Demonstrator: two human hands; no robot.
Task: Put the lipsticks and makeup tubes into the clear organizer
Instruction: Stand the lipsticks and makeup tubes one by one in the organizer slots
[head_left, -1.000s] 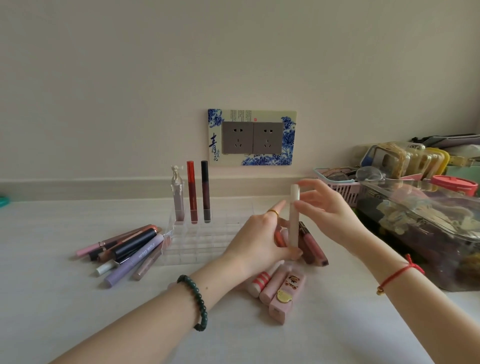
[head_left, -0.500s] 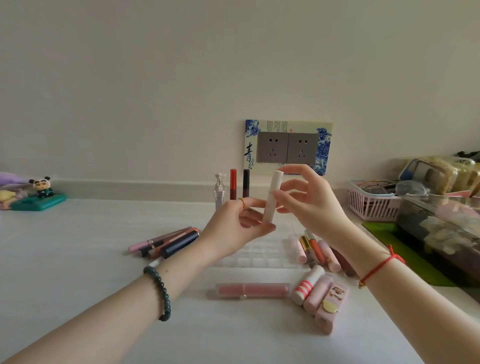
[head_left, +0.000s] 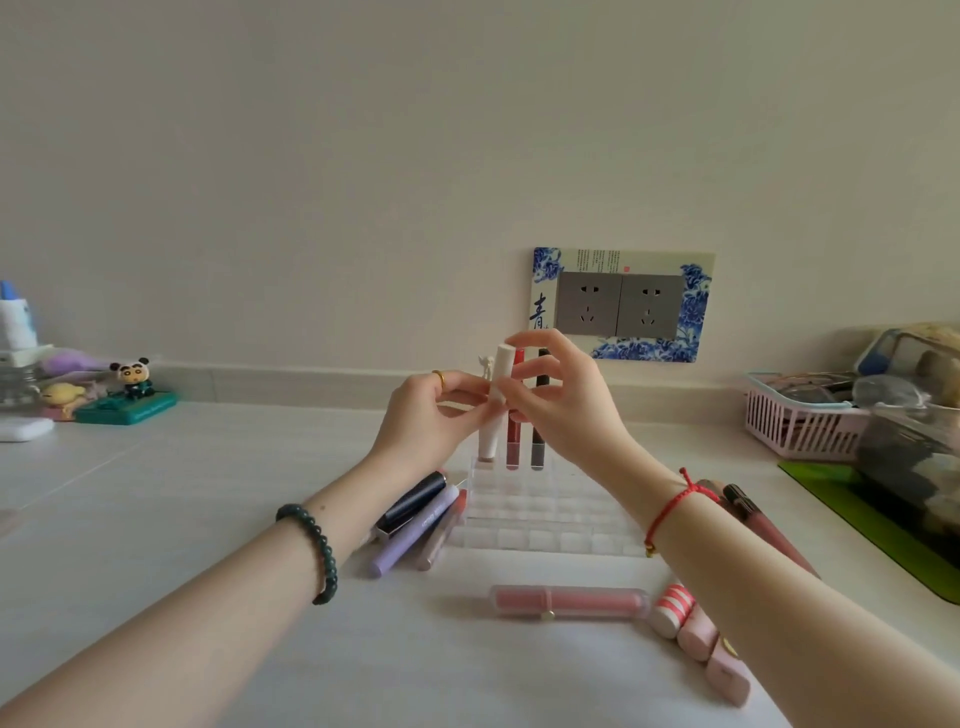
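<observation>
Tabletop (head_left: 156, 519) of pale, matte, faintly grained laminate carries a clear organizer (head_left: 545, 514) at the centre of the frame, a stepped acrylic grid of small square cells. Both hands meet above its back row on a white tube (head_left: 500, 384), a smooth, slim cylinder with a rounded cap, held nearly upright. The left hand (head_left: 431, 415), wearing a gold ring (head_left: 439, 376), pinches the middle of the tube between thumb and fingertips; its wrist carries a bracelet of dark green beads (head_left: 317, 551). The right hand (head_left: 566, 410) grips the tube from the other side, forefinger arched over the cap and the other fingers loosely spread, with a red string bracelet (head_left: 670, 512) on the wrist. The tube's lower end reaches down to the back row, but whether it sits in a cell cannot be told. Just beside it, a glossy red tube (head_left: 514, 439) and a dark tube (head_left: 539, 444) stand upright in back cells. Left of the organizer lie a lavender tube (head_left: 410, 540) and a glossy navy lipstick (head_left: 413, 504), side by side and touching. In front of it lies a long translucent pink case (head_left: 569, 603), and at lower right a striped lipstick (head_left: 670, 610) lies against two matte pink ones (head_left: 727, 675). A slatted pink basket (head_left: 795, 421) sits at the right edge, and a panda figurine (head_left: 132, 376) at the left.
</observation>
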